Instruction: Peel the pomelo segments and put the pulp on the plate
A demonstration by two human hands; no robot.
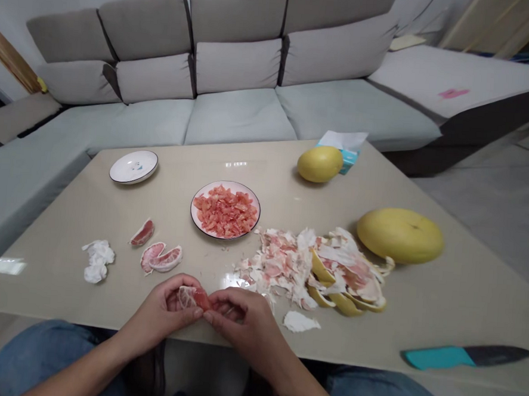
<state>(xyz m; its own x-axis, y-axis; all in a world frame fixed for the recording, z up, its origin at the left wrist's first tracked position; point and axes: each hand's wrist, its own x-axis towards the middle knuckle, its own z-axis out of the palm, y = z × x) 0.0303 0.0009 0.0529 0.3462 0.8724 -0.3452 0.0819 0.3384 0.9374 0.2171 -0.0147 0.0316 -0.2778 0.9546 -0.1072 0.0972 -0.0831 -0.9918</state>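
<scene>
At six o'clock, by the table's (pixel 291 194) near edge, a pomelo segment (pixel 193 298), half bared, is pinched between left hand (pixel 168 311) and right hand (pixel 243 322). Three segments (pixel 156 252) lie unpeeled at ten, peelings (pixel 314 270) are heaped at two. At twelve a plate (pixel 192 213) is filled with flesh (pixel 225 213); two whole pomelos (pixel 400 235) lie uncut beyond.

Two pomelos (pixel 399 235), two plates (pixel 133 166), four segments (pixel 167 259), one knife (pixel 465 356).
</scene>
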